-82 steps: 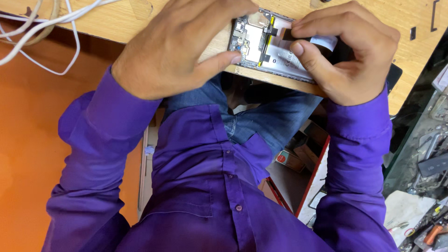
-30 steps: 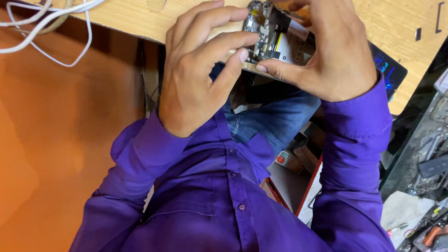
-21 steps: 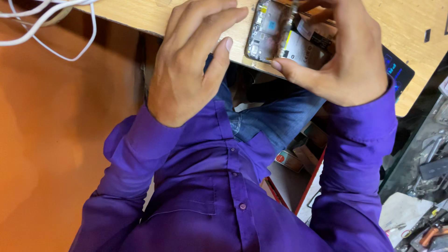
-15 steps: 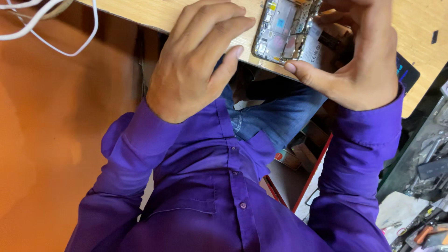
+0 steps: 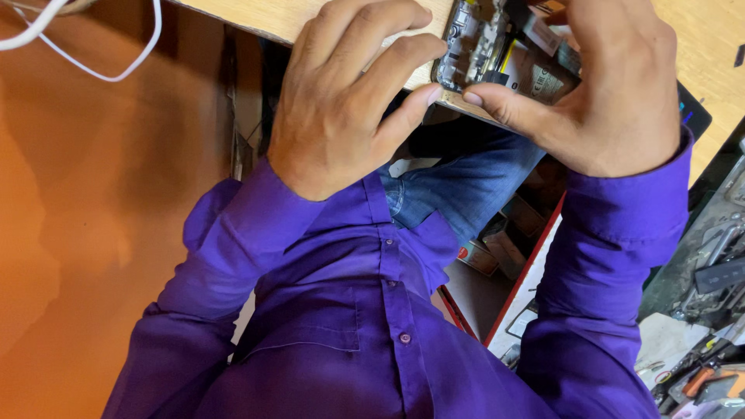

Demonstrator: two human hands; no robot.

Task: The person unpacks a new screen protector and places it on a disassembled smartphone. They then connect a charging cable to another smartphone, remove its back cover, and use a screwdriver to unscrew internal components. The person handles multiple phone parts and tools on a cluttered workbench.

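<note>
Seen from the head camera: the opened phone (image 5: 497, 50) has tilted up from flat since moments ago, now gripped by the right hand (image 5: 605, 93) at its side; the left hand (image 5: 341, 101) steadies its edge, above the wooden counter (image 5: 256, 15), its exposed insides facing the person.

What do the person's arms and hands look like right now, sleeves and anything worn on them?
Both arms are covered by long purple shirt sleeves that end in buttoned-style cuffs at the wrists. The left hand and the right hand are bare: no gloves, and no rings, watch or bands show on the visible parts. The sleeves match the purple button-front shirt, and the fabric is creased at the elbows.
</note>
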